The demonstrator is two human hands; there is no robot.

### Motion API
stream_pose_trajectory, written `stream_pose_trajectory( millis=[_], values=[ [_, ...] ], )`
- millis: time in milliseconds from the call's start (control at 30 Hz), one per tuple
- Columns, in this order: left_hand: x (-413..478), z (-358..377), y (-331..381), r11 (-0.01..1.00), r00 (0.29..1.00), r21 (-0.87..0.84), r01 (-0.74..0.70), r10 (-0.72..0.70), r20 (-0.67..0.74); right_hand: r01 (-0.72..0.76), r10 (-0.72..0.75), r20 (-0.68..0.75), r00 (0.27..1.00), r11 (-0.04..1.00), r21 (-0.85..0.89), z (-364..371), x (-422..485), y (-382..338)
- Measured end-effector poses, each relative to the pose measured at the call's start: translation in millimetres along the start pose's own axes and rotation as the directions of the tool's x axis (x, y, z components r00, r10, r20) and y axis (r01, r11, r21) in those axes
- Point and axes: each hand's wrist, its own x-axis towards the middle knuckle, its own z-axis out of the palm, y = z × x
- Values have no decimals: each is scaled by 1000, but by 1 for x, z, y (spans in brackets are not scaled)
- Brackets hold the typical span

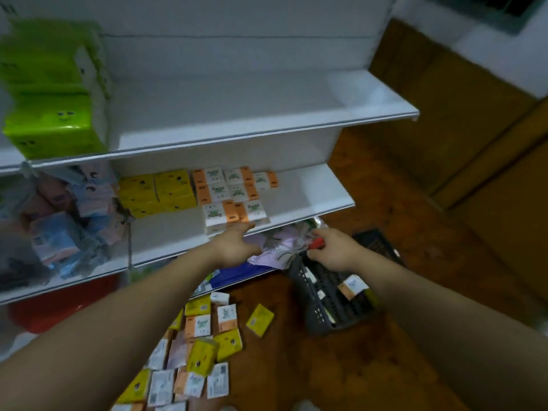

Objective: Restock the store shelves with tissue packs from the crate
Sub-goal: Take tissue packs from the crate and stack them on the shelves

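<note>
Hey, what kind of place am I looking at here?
Probably a small shop aisle: white display shelves hold rows of orange-and-white tissue packs, more packs lie scattered on the floor, and a dark plastic crate sits beside them.

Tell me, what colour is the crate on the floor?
The crate is dark grey with slotted walls, clearest in the head view.

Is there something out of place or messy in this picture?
Yes. Many tissue packs lie scattered on the wooden floor below the shelves, not in the dark crate, which looks tipped beside them.
</note>
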Motion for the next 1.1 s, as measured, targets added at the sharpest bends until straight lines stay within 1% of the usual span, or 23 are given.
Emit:
stream_pose_trajectory(
  millis=[33, 133, 233, 300, 433, 567, 667, 833, 967, 1100],
  values=[
    [-3, 7, 18, 999, 999, 24, -27, 26, 20, -33, 33, -34, 999, 999, 1, -7, -16, 18],
    [-8, 27, 73, 987, 992, 124, -104, 93, 87, -170, 170, -59, 984, 985, 5, -28, -59, 69],
    [-8, 51, 132, 976, 981, 143, -164, 147, 126, -256, 258, -87, 962, 966, 33, -46, -95, 118],
    [-2, 77, 175, 968, 974, 149, -200, 181, 135, -282, 285, -112, 952, 959, 36, -58, -120, 155],
    [6, 136, 248, 958, 959, 137, -253, 229, 166, -321, 324, -117, 939, 946, 44, -82, -166, 226],
    [18, 189, 296, 960, 952, 125, -249, 219, 211, -348, 346, -95, 933, 938, 1, -105, -191, 288],
    [27, 211, 313, 973, 950, 100, -209, 177, 257, -377, 378, -69, 923, 926, 33, -118, -189, 319],
    [69, 223, 311, 985, 955, 88, -149, 120, 273, -358, 358, -60, 932, 934, 14, -132, -146, 339],
    [137, 227, 301, 993, 947, 82, -90, 60, 315, -329, 330, -19, 944, 944, 42, -135, -93, 352],
    [199, 241, 294, 995, 929, 90, -39, 2, 370, -374, 370, 72, 926, 926, 54, -133, -46, 379]
  ],
)
